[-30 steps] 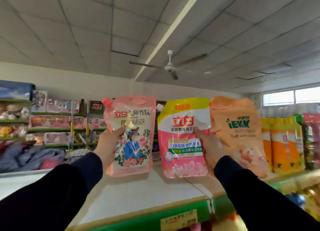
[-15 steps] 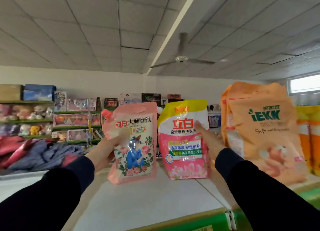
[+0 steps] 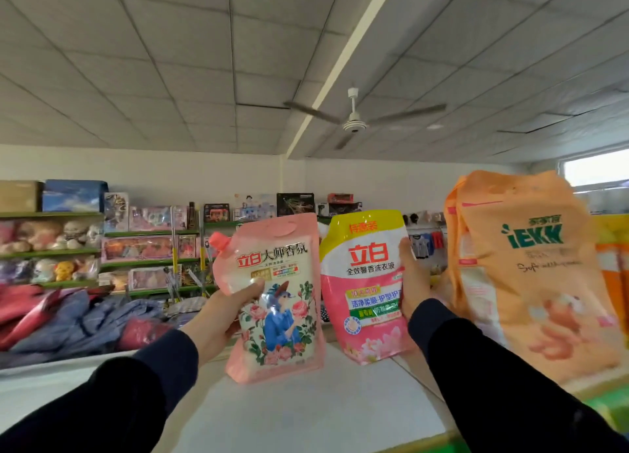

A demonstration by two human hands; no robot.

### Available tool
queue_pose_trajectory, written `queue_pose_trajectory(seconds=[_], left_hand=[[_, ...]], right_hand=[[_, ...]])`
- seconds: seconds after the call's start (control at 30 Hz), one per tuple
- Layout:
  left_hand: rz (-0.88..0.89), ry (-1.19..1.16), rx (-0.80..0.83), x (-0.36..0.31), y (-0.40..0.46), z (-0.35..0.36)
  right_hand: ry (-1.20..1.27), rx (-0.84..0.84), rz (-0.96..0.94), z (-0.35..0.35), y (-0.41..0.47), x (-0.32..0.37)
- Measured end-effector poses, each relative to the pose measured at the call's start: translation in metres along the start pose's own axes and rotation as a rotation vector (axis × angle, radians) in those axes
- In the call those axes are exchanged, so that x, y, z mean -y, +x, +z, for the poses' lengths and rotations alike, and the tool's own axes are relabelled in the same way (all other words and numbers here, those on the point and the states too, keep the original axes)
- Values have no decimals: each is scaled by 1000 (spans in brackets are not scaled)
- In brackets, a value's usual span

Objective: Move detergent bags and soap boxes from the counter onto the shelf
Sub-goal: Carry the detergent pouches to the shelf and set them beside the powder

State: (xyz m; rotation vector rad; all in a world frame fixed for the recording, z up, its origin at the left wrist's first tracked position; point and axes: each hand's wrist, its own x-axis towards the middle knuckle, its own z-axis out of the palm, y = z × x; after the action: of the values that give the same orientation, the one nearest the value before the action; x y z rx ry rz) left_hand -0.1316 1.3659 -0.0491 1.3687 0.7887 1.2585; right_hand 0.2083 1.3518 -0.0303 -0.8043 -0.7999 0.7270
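Note:
My left hand [image 3: 223, 311] grips the left edge of a pale pink detergent bag [image 3: 279, 299] with a spout and a flower picture, its bottom at the white shelf top [image 3: 306, 415]. My right hand [image 3: 413, 282] holds the right edge of a pink and yellow detergent bag [image 3: 364, 282], upright just to the right of the first. A large orange detergent bag [image 3: 531, 275] stands on the shelf top right beside my right hand.
More orange bags [image 3: 612, 272] stand at the far right. Behind the shelf top are a pile of blue and red clothes [image 3: 68, 320] and green shelves of toys [image 3: 136, 248]. A ceiling fan [image 3: 354, 122] hangs overhead.
Both bags have dropped lower toward the shelf top and sit closer together. The view has shifted left, so the orange bag now sits nearer and further right.

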Motion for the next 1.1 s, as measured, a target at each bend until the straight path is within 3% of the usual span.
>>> queue_pose_trajectory(seconds=[0.2,0.33,0.47,0.6,0.77,1.1], left_hand=[[49,-19,-78,-16,5,-5],[47,-12,-131,-16,6,4],[45,-68,-123,-12,9,3],[18,-38,-51,-18,6,-2],[44,-7,-77,-15,1,-4],[48,150,-58,-14,10,-14]], right_hand=[[-108,23,-149,-11,5,13],[62,101,-129,1,4,15],[170,52,-86,6,12,1],[-76,19,-38,-13,18,-7],[-241,45,1,-11,16,-3],[-140,75,3,-19,16,-2]])
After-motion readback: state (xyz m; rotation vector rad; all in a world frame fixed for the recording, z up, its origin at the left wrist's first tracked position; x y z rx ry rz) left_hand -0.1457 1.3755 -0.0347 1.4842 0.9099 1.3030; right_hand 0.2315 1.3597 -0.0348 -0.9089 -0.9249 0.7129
